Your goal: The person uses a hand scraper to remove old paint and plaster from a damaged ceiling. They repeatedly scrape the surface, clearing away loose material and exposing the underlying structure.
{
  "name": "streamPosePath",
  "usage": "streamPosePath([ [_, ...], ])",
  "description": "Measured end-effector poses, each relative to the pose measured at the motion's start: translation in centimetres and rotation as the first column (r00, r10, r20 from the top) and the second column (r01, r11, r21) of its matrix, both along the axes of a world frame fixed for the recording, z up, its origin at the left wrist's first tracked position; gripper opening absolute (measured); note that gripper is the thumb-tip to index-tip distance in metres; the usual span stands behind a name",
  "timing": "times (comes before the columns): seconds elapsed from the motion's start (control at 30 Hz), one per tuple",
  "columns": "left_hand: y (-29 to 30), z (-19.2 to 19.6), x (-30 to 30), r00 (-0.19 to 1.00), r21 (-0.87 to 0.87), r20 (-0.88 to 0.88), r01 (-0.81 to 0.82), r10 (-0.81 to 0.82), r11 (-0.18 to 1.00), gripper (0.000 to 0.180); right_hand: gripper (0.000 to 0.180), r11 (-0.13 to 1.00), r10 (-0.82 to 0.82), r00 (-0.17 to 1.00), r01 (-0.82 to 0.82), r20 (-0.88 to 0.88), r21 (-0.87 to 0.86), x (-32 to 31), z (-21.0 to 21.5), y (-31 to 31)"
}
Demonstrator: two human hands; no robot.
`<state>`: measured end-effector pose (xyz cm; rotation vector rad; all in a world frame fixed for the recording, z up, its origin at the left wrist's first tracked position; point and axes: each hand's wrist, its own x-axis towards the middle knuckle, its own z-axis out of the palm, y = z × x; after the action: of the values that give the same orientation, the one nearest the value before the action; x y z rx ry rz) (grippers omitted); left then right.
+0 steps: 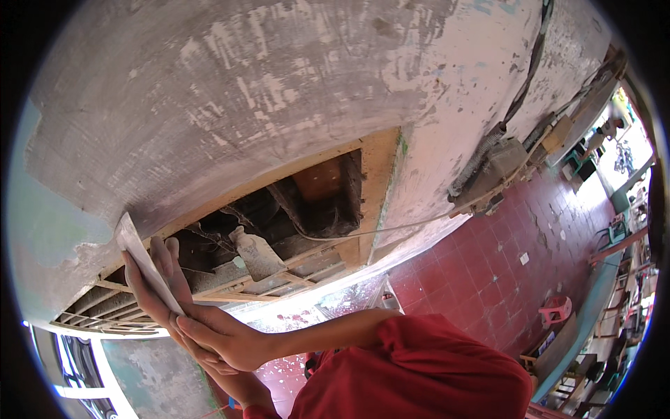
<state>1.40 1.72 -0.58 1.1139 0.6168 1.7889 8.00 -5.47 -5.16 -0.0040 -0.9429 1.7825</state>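
A flat, pale metal scraper (149, 264) leans with its tip at the patchy plaster wall (209, 140), close to an edge of peeling light-green paint (59, 223). My left hand (143, 286) is closed along the blade, its forearm coming up from the lower edge. Over it lies my right hand (227, 342), fingers curled round the lower end; its forearm runs right to a red sleeve (433, 363). The hands overlap, so the scraper's handle is hidden. Both hands and the blade sit beside the left part of a wood-framed opening (380, 164).
Inside the opening are dark cavities, wooden slats and a loose pale chunk (257, 255). A cable and a dusty box (499, 167) hang along the wall at right. Below lies a red tiled floor (474, 265) with scattered flakes, a pink stool (555, 309) and a bluish bench (583, 339).
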Motion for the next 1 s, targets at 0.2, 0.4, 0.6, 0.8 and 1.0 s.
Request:
streamPosePath([
  [0.2,-0.7,1.3,1.5,0.977,-0.189,0.039,-0.2,0.211,0.962,0.031,0.029,0.999,-0.024,0.999,0.023,0.034,0.038,1.2,0.2,0.0],
  [0.4,-0.2,-0.2,-0.1,0.998,-0.115,-0.004,-0.059,0.059,0.992,0.032,0.03,1.0,0.017,1.0,-0.016,0.022,-0.021,0.8,-0.2,0.0],
  [0.6,-0.1,0.3,-0.3,0.994,-0.134,0.023,-0.104,0.108,0.985,0.032,0.03,0.999,0.04,0.999,-0.04,0.001,-0.012,0.3,-0.1,0.1],
  [0.8,-0.5,1.7,1.7,0.946,-0.213,0.05,-0.305,0.322,0.928,0.033,0.031,0.998,0.049,0.997,-0.047,0.052,-0.038,0.5,-0.6,0.4],
  [1.0,0.0,-0.4,0.0,0.986,-0.174,0.03,-0.154,0.161,0.973,0.033,0.033,0.996,0.065,0.997,-0.062,0.037,-0.062,0.6,-0.8,0.5],
])
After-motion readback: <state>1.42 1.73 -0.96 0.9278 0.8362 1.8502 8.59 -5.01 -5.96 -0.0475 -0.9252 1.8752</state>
